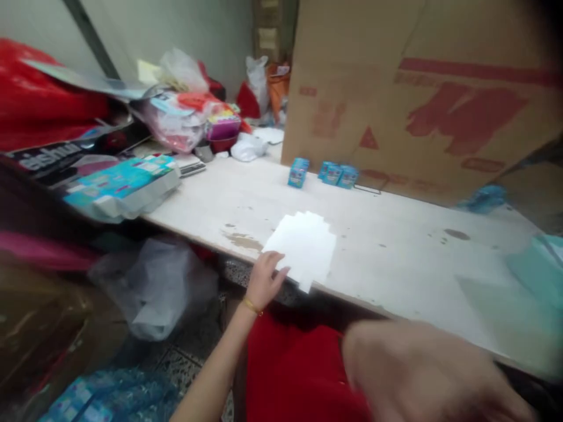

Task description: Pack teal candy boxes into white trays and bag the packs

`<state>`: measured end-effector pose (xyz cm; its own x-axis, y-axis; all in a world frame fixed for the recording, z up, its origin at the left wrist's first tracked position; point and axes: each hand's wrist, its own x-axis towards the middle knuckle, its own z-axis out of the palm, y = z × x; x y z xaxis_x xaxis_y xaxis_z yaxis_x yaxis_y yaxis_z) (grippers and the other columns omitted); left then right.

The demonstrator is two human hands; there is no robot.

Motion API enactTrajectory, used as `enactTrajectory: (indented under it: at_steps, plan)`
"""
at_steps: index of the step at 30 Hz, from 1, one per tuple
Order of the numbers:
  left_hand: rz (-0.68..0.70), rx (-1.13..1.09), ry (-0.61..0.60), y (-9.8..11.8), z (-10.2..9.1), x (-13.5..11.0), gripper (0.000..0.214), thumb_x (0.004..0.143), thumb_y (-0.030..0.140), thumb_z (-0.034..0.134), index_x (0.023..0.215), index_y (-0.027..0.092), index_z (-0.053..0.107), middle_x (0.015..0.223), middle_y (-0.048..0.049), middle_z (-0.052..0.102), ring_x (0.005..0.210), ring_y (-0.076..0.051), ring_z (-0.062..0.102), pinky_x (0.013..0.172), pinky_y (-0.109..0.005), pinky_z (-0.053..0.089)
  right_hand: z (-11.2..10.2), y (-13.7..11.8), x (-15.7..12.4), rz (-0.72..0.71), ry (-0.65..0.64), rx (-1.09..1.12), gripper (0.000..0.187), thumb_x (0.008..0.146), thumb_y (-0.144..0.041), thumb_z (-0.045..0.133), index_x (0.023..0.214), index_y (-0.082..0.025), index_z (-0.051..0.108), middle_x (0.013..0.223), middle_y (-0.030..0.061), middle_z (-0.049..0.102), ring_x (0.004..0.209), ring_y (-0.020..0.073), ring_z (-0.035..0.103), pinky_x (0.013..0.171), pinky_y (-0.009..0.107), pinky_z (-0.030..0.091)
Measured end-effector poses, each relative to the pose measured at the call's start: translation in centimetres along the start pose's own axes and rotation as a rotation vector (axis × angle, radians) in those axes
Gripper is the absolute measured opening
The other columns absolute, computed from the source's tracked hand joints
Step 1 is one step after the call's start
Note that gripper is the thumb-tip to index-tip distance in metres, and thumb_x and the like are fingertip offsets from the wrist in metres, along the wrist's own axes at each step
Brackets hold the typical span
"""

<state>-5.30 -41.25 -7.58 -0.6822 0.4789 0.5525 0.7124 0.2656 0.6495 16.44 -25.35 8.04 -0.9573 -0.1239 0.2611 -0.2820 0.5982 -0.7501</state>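
My left hand (265,279) rests at the near edge of the pale wooden table (396,246), its thumb and fingers closed on the corner of a stack of white flat sheets (305,246) that overhangs the edge. My right hand (422,369) is close to the camera at the lower right, a large motion-smeared blur; its fingers cannot be made out. Small blue boxes (298,172) (338,174) stand upright at the far side of the table.
A big brown cardboard box (417,94) with red print stands behind the blue boxes. Piled bags and packages (185,117) and a teal-printed flat carton (123,187) crowd the left. A plastic bag (153,287) hangs below the table. Teal sheets (536,269) lie right.
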Motion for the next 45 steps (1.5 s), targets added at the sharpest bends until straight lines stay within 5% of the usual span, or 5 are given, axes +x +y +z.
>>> enactTrajectory:
  at_steps: [9,19,27,37,45]
  plan:
    - [0.118,0.254,-0.488,-0.2,-0.6,2.5,0.037,0.081,0.044,0.059,0.112,0.023,0.063,0.113,-0.0114,0.063,0.107,-0.026,0.055,0.096,-0.044,0.04,2.4,15.5,-0.1,0.135,0.226,-0.035,0.022,0.09,-0.037,0.051,0.1,-0.021,0.063,0.093,0.0086,0.061,0.089,0.0207,0.057,0.082,0.037,0.048]
    - [-0.207,0.015,-0.748,0.3,0.4,6.1,0.027,0.081,0.042,0.056,0.077,0.02,0.072,0.08,-0.0057,0.068,0.074,-0.018,0.059,0.069,-0.027,0.043,5.4,16.9,0.7,0.143,0.103,0.145,0.023,0.088,-0.037,0.053,0.091,-0.019,0.067,0.087,0.0061,0.063,0.083,0.0173,0.058,0.077,0.031,0.047]
    - [-0.287,-0.067,-0.642,-0.3,2.1,7.6,0.034,0.076,0.045,0.059,0.056,0.018,0.059,0.057,0.0019,0.051,0.058,-0.012,0.043,0.058,-0.023,0.035,6.0,16.4,1.1,0.133,0.109,0.136,0.021,0.089,-0.034,0.053,0.089,-0.019,0.066,0.084,0.0054,0.062,0.08,0.0165,0.057,0.074,0.03,0.047]
    - [0.167,0.08,0.43,5.6,0.7,13.7,0.024,0.087,0.03,0.049,0.067,0.017,0.054,0.068,0.0003,0.054,0.066,-0.011,0.048,0.066,-0.023,0.039,1.8,16.2,-0.7,0.165,0.525,0.04,0.017,0.092,-0.029,0.046,0.097,-0.021,0.06,0.088,0.0057,0.058,0.08,0.0169,0.056,0.075,0.032,0.048]
    - [0.419,0.004,-0.129,12.8,11.8,7.2,0.013,0.087,0.021,0.051,0.076,0.018,0.059,0.074,-0.0051,0.061,0.074,-0.016,0.055,0.068,-0.028,0.044,-2.2,18.9,-6.8,0.238,0.735,-0.551,0.06,0.086,-0.022,0.053,0.141,-0.028,0.03,0.144,0.0103,0.034,0.11,0.0258,0.048,0.089,0.042,0.044]
